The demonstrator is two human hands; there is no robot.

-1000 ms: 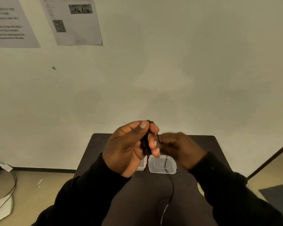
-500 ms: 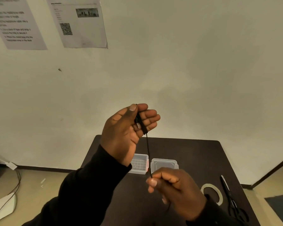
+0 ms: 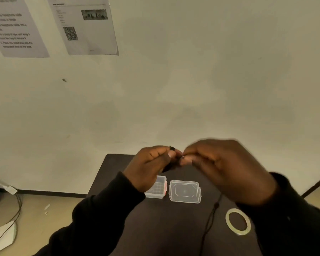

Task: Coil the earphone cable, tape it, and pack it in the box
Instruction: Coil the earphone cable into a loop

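Note:
My left hand (image 3: 150, 167) holds a small bundle of the black earphone cable (image 3: 210, 217) between thumb and fingers, above the dark table (image 3: 122, 163). My right hand (image 3: 222, 167) is level with it, fingertips pinching the cable right beside the left fingers; it is blurred. The loose cable hangs from under my right hand down to the table's near side. A clear plastic box (image 3: 158, 189) lies open below my left hand, with its lid (image 3: 184, 191) flat to the right. A ring of tape (image 3: 238, 221) rests near my right sleeve.
A pale wall with two printed sheets (image 3: 85, 24) rises behind the table. On the floor at the left lie a white object (image 3: 2, 235) and dark wires (image 3: 18, 204). The table is small, its edges close on both sides.
My right hand has risen from low over the table back up to the left hand's fingertips, bringing the cable with it. My left hand dropped a little and closed its fingers.

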